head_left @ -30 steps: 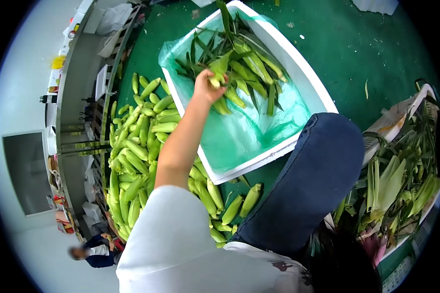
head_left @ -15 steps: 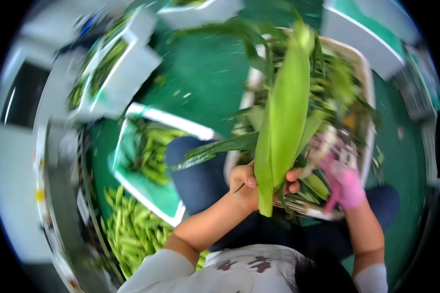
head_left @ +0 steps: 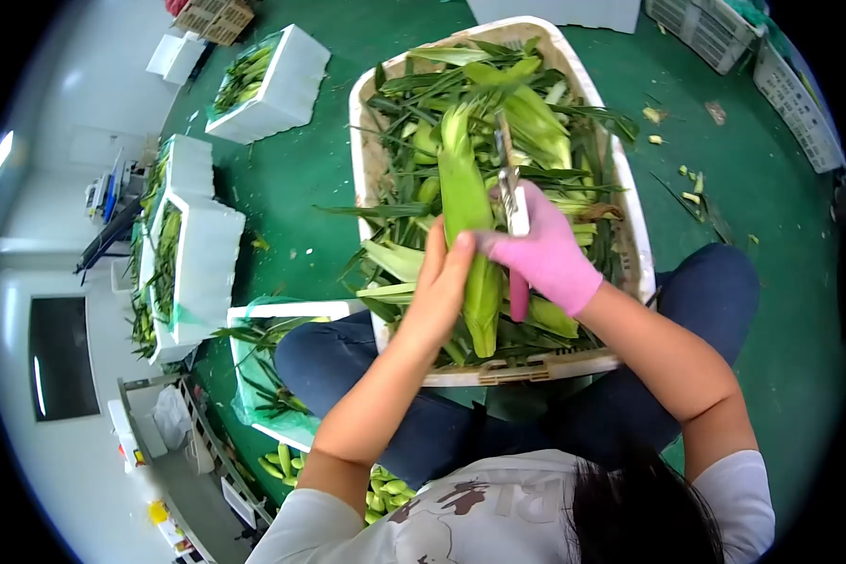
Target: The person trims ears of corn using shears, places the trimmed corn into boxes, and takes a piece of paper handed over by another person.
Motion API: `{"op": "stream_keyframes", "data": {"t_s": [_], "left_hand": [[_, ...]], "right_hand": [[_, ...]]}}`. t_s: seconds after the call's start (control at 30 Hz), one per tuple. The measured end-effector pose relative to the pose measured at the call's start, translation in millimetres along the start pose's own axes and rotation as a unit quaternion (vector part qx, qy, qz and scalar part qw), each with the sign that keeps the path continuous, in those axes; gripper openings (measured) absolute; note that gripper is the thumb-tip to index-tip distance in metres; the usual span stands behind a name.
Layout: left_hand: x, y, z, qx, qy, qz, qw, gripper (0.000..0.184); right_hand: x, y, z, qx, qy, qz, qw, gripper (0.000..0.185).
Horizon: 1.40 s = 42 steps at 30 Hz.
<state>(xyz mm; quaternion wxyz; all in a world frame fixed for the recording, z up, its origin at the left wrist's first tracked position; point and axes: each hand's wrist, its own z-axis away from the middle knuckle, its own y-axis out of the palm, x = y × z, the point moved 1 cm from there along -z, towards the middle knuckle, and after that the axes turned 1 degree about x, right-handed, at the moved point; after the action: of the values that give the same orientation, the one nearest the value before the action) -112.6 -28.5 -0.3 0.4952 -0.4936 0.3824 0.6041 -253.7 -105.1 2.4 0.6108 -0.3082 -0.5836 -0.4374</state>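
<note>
My bare left hand (head_left: 442,282) is closed round the left side of a green corn ear (head_left: 470,216), which is upright in its husk over a white basket (head_left: 639,235). My right hand (head_left: 547,246), in a pink glove, is wrapped round a metal cutting tool (head_left: 514,188) with a pink handle; the blade points away from me beside the ear. The right thumb touches the husk. Under both hands, cut husks and long leaves (head_left: 423,141) fill the basket.
Left of my knee is a foam box (head_left: 296,432) with a green liner, with a pile of corn (head_left: 385,493) below it. More foam boxes of corn (head_left: 202,273) (head_left: 296,85) stand at the left. Grey crates (head_left: 700,38) are at the upper right. Husk scraps lie on the green floor (head_left: 761,207).
The view has swung from the foam box to the basket. My left hand has brought a corn ear over, and the gloved right hand with the tool has come up beside it.
</note>
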Motion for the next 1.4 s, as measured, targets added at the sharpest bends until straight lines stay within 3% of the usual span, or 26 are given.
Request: {"op": "stream_keyframes", "data": {"t_s": [0.07,0.1,0.17,0.3,0.37,0.47,0.5,0.6,0.67,0.73,0.83,0.93,1.07,1.13,1.2,1.23,1.3,1.33,1.4], "left_hand": [[0.7,-4.9,-11.6,0.006,-0.041,0.088,0.995,0.057],[0.8,-12.2,-16.2,0.015,-0.058,0.116,0.991,0.056],[14.1,-41.7,-25.6,-0.006,-0.119,0.163,0.979,0.053],[-3.3,-69.4,-22.3,0.024,-0.007,-0.073,0.997,0.051],[2.8,-72.9,-21.4,0.045,0.068,-0.196,0.977,0.051],[-0.9,-71.7,-18.3,0.077,0.051,-0.251,0.963,0.05],[-1.4,-76.7,-17.9,0.123,0.007,-0.223,0.967,0.05],[-11.3,-101.5,-24.7,0.246,-0.113,-0.161,0.949,0.055],[7.2,-118.3,-29.4,0.268,-0.127,-0.184,0.937,0.053],[-6.4,-113.9,-28.3,0.298,-0.145,-0.183,0.926,0.054],[-8.0,-112.3,-26.4,0.269,-0.168,-0.236,0.918,0.054],[4.0,-123.7,-29.4,0.322,-0.137,-0.178,0.92,0.066],[2.1,-126.9,-27.9,0.317,-0.137,-0.099,0.933,0.075],[0.6,-129.5,-30.2,0.353,-0.142,-0.082,0.921,0.069],[5.2,-119.3,-32.0,0.407,-0.182,-0.078,0.892,0.068],[8.6,-114.4,-31.8,0.433,-0.203,-0.076,0.875,0.068],[18.7,-104.0,-31.5,0.404,-0.204,-0.06,0.89,0.079],[19.9,-99.9,-30.8,0.389,-0.188,-0.036,0.901,0.082],[23.0,-98.8,-31.6,0.355,-0.17,-0.004,0.919,0.093]], "right_hand": [[23.4,3.2,7.8,0.027,-0.023,0.103,0.994,0.054],[31.1,-0.1,10.8,0.058,-0.015,0.07,0.996,0.059],[21.2,-13.7,11.3,0.062,-0.048,0.243,0.967,0.063],[4.5,-20.3,12.5,0.107,-0.113,0.379,0.912,0.08],[-1.4,-15.2,9.6,0.117,-0.072,0.298,0.944,0.083],[-6.8,-18.1,3.0,0.151,-0.004,0.232,0.961,0.087],[-8.8,-16.6,3.0,0.171,0.021,0.218,0.961,0.088],[-14.7,-16.9,10.2,0.255,0.125,0.029,0.958,0.068],[-29.7,-17.8,8.3,0.304,0.095,-0.048,0.947,0.048],[-32.6,-18.2,8.5,0.296,0.131,-0.009,0.946,0.042],[-29.0,-17.2,14.1,0.261,0.176,0.043,0.948,0.031],[-2.2,-16.2,19.7,0.243,0.22,0.044,0.944,0.022],[0.9,-27.4,30.8,0.305,0.211,-0.041,0.928,0.047],[9.7,-31.0,34.4,0.332,0.236,0.043,0.912,0.047],[3.6,-30.1,36.8,0.337,0.171,0.095,0.921,0.047],[-4.6,-27.8,39.2,0.311,0.125,0.066,0.94,0.044],[-14.6,-27.1,40.9,0.286,0.122,0.057,0.949,0.037],[-12.4,-28.1,43.1,0.238,0.224,0.018,0.945,0.029],[-14.2,-26.0,44.8,0.168,0.179,-0.1,0.964,0.027]]}}
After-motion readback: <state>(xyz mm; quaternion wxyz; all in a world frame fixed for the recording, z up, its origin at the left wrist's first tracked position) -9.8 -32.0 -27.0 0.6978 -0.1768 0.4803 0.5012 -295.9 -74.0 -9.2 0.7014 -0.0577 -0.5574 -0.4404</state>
